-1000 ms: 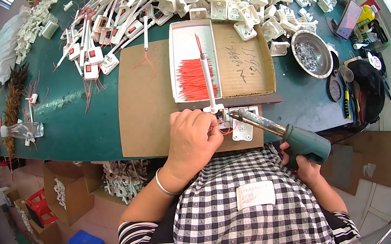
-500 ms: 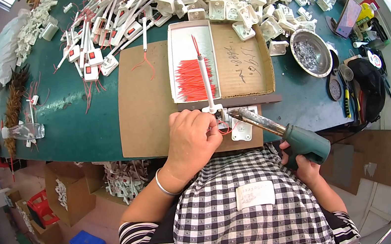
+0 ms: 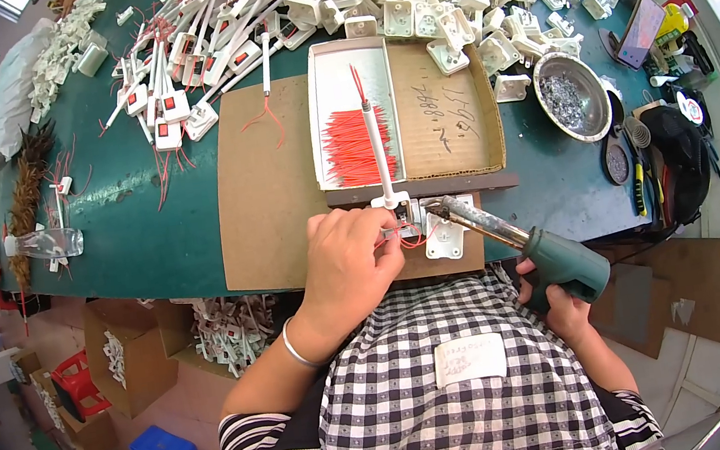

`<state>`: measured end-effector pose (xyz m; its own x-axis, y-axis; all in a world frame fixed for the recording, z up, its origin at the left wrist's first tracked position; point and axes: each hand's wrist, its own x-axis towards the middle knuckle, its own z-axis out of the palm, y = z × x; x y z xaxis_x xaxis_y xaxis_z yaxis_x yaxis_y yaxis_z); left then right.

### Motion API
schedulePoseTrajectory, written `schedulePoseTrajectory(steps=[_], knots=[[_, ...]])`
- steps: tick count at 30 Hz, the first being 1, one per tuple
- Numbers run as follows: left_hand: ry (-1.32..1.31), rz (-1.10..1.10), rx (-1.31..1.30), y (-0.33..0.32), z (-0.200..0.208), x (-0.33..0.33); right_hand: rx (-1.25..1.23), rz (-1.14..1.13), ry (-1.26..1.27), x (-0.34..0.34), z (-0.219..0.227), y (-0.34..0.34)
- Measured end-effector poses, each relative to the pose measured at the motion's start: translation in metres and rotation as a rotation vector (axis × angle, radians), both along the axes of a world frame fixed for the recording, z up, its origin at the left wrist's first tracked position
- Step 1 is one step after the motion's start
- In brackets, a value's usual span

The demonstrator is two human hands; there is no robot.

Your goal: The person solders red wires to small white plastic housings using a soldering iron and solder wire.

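Observation:
My left hand [image 3: 350, 249] pinches a thin red wire [image 3: 413, 241] beside a white plastic switch part [image 3: 401, 205] at the board's front edge. From that part a white tube [image 3: 379, 153] runs away from me, red wire ends sticking out of its far end. My right hand [image 3: 560, 303] is closed around the green handle of a soldering gun [image 3: 568, 262]. Its metal tip reaches left over the small parts, close to my left fingertips; whether it touches them I cannot tell. Under the tip lies a white plastic housing [image 3: 444, 239].
A shallow cardboard box [image 3: 454, 110] holds cut red wires [image 3: 358, 147] on a brown board [image 3: 259, 193]. Piled behind are switches with leads [image 3: 168, 106] and white housings [image 3: 400, 17]. A metal bowl [image 3: 554, 110] with silvery bits stands right, near pliers [image 3: 639, 186] and a phone [image 3: 641, 31].
My left hand has moved slightly left, and more red wire shows at its fingertips. The soldering gun's tip has shifted a little to the right.

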<state>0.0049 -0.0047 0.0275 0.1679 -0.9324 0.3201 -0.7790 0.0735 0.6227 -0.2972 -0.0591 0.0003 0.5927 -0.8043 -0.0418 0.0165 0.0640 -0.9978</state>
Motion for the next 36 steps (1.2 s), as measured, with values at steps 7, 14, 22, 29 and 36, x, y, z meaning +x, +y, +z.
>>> schedulePoseTrajectory(steps=[7, 14, 22, 29, 36], knots=[[0.386, -0.051, 0.027, 0.022, -0.005, 0.01, 0.009, -0.111, -0.01, 0.008, 0.006, 0.004], [0.369, -0.146, -0.094, 0.006, -0.006, 0.001, -0.062, -0.013, -0.054, -0.01, -0.008, 0.001], [-0.053, -0.082, -0.205, -0.006, -0.004, -0.018, -0.04, -0.087, -0.092, -0.023, -0.008, 0.01], [-0.236, -0.007, -0.231, -0.013, -0.007, -0.035, -0.106, -0.116, 0.073, -0.028, 0.009, 0.019], [-0.309, 0.038, -0.209, -0.017, -0.013, -0.039, -0.416, -0.057, 0.427, -0.029, 0.026, 0.023]])
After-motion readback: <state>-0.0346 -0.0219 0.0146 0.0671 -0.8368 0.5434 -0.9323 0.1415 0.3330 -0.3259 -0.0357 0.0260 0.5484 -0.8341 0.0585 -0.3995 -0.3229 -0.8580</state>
